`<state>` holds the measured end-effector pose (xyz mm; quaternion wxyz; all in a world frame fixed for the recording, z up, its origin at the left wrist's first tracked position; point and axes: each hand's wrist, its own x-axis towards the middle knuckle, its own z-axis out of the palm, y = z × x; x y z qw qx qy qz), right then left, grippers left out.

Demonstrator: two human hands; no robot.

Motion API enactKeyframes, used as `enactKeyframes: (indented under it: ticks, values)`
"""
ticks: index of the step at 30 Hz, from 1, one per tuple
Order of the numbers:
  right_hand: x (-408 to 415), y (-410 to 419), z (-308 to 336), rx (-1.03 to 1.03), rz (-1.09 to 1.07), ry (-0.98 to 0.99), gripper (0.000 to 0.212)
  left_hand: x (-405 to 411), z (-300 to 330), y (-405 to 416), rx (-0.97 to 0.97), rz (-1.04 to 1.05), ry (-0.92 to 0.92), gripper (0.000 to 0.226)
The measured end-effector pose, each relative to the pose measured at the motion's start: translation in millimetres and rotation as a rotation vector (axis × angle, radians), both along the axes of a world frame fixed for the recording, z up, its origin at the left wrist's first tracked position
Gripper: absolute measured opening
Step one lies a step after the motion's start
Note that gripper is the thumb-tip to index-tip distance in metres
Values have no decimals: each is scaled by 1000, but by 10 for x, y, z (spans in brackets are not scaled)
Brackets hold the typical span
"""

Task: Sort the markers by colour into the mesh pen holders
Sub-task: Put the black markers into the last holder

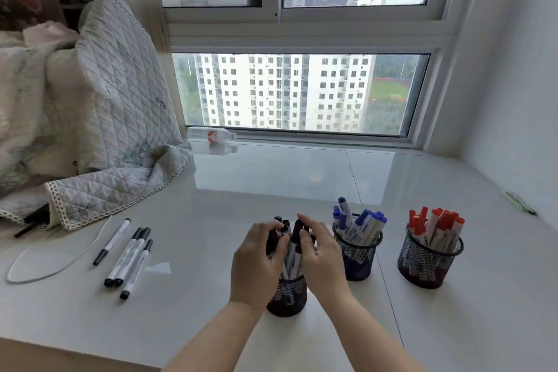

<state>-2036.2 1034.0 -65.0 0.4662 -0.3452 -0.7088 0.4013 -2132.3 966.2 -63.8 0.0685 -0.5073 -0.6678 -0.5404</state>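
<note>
black markers gripped, both hands

Three mesh holders stand in a row in the lower centre and lower right of the frame, on the sill top. The left holder sits lowest, the middle holder to its right, the right holder furthest right; each has markers standing in it. Four loose markers lie at lower left, a cable left of them. A quilt fills the left edge. A bottle lies at centre, against the window.
</note>
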Motion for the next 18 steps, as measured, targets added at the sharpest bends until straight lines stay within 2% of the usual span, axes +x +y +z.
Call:
enactKeyframes:
  ticks: [3,7,11,15,18]
  values:
    - [1,-9,9,10,-14,-18,28,-39,-92,-64,-5,34,178,17]
    - [0,-36,57,13,-23,-77,28,-118,-81,-138,-41,102,232,36]
    - [-28,-112,141,251,-129,-317,30,-210,-77,-263,-206,81,313,48]
    - [-248,-411,346,515,-207,-225,30,-456,-130,-484,-231,84,151,61]
    - [-532,-645,408,684,-135,-138,27,-837,-208,-709,-233,196,52,51]
